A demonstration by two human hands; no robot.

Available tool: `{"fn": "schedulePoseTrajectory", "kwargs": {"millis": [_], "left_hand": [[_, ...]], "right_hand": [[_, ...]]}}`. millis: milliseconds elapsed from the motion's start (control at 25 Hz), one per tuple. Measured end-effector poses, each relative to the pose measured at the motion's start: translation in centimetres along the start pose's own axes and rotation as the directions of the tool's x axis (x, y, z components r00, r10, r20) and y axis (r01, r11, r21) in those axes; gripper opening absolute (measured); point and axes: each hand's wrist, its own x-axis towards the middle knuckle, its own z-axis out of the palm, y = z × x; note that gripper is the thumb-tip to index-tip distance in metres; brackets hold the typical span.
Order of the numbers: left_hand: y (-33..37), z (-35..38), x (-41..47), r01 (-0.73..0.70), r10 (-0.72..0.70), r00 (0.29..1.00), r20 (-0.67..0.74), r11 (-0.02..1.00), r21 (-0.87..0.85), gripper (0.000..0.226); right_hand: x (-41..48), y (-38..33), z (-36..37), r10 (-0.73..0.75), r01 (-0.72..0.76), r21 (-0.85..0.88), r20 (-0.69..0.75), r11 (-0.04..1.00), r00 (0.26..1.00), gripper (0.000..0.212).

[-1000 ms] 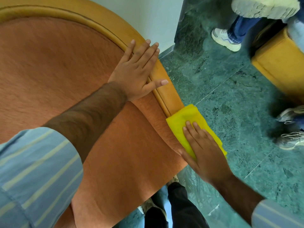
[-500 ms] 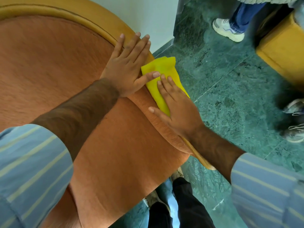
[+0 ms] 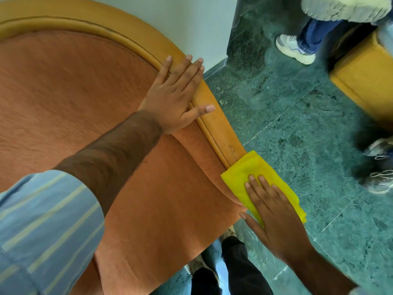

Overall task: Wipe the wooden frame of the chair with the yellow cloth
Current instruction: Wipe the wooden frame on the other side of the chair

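- Left hand: flat and spread, palm down, fingers fanned across the wooden frame where it curves along the right edge of the chair back; thumb stretched out sideways over the rail; nothing gripped.
- Left forearm bare, blue striped sleeve rolled back near the lower left corner.
- Right hand: flat, fingers close together and extended, pressing down on the yellow cloth; thumb out to the left, off the cloth; no pinch, only palm and finger pressure.
- Yellow cloth: folded, lying over the lower end of the wooden frame, touching both the rail and the edge of the orange upholstery; upper corner of the cloth overlapping the rail, far edge hanging out past the frame above the floor.
- The two hands well apart along the same rail, a bare stretch of wood with a few dark marks between them.
- Wooden frame: light, honey-coloured, grooved along its inner edge, arching from the upper left round to the cloth.
- Green marble floor to the right, white wall behind the chair.
- White sneaker and blue jeans of a bystander at upper right; a yellow-orange block beside them; more shoes, blurred, at the right edge.
- Dark trouser leg below the chair edge at bottom centre.
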Motion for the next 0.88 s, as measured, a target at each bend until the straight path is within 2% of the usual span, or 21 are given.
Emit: {"fn": "schedulePoseTrajectory", "kwargs": {"millis": [200, 280, 480, 600, 680, 720, 760, 800, 840, 880], "left_hand": [[0.3, 0.0, 0.0, 0.012, -0.012, 1.000, -0.008, 1.000, -0.011, 0.101], [0.2, -0.1, 0.1, 0.026, -0.026, 1.000, 0.003, 1.000, -0.008, 0.102], [0.6, -0.6, 0.2, 0.057, -0.055, 0.996, 0.071, 0.998, -0.030, 0.108], [1.1, -1.9, 0.4, 0.159, -0.131, 0.979, 0.157, 0.971, -0.180, 0.110], [2.3, -2.4, -0.5, 0.258, -0.246, 0.966, 0.079, 0.903, -0.345, 0.098], [3.2, -2.4, -1.4, 0.307, -0.334, 0.943, 0.007, 0.859, -0.410, 0.087], [4.2, -2.3, -2.3, 0.376, -0.435, 0.900, -0.019, 0.800, -0.468, 0.075], [5.3, -2.2, -3.2, 0.470, -0.531, 0.846, 0.043, 0.706, -0.529, 0.065], [6.3, -2.1, -3.8, 0.568, -0.597, 0.785, 0.166, 0.585, -0.579, 0.060], [7.2, -2.0, -4.2, 0.647, -0.626, 0.722, 0.296, 0.457, -0.610, 0.057]], "right_hand": [[9.8, -1.8, -0.5, 0.049, -0.040, 0.117, -0.068, 0.992, 0.997, 0.072], [12.1, -2.3, -0.7, 0.030, -0.013, 0.146, -0.112, 0.989, 0.993, 0.073], [12.9, -2.8, -1.1, 0.037, -0.021, 0.176, -0.089, 0.984, 0.995, 0.075], [12.3, -2.8, -2.9, 0.033, -0.012, 0.336, -0.058, 0.942, 0.998, 0.072], [11.3, -1.6, -4.7, 0.185, -0.114, 0.500, -0.095, 0.859, 0.978, 0.070], [10.8, -0.4, -5.1, 0.332, -0.233, 0.576, -0.071, 0.784, 0.941, 0.073], [10.5, 0.7, -5.7, 0.472, -0.374, 0.644, 0.023, 0.667, 0.881, 0.080], [10.2, 2.1, -5.7, 0.549, -0.499, 0.688, 0.173, 0.527, 0.817, 0.087], [10.0, 3.0, -5.7, 0.541, -0.580, 0.710, 0.328, 0.399, 0.775, 0.089], [9.9, 3.6, -5.6, 0.491, -0.627, 0.714, 0.444, 0.312, 0.749, 0.083]]}}
